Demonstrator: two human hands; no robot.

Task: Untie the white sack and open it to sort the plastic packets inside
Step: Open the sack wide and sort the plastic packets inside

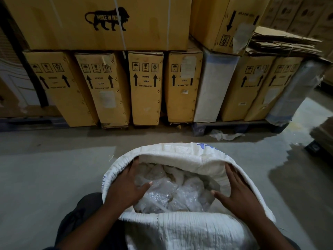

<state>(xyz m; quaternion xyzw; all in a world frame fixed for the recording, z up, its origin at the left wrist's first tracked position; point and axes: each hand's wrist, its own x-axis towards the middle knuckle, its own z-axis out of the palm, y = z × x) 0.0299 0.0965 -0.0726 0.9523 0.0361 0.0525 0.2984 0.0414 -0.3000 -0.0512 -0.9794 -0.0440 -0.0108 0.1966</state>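
Left hand (124, 188): flat and spread against the inner left wall of the white sack (182, 230), fingers running up to the rolled rim, thumb pointing inward over the contents; nothing clasped, palm pressing the fabric outward. Right hand (237, 192): same posture mirrored on the inner right wall, fingers extended toward the rim, thumb angled in toward the middle; not closed on anything

Sack: stands on the grey concrete floor (54, 177) directly in front of the person, mouth fully open and no tie visible on it. Woven white material, rim folded down into a thick cuff all round. Blue printing shows on the far outer edge; faint blue handwriting on the left outer side, not legible. A seam runs down the near face

Contents: clear plastic packets (171, 192), crumpled and piled, filling the sack to just under the cuff. What the packets hold cannot be made out

Arms: both forearms come in from the bottom edge and converge on the opening, wrists level with the near rim. A knee in dark trousers (79, 217) sits just left of the sack

Surroundings: a row of upright cardboard boxes (146, 87) with arrows stands on a pallet beyond the sack, well apart from it
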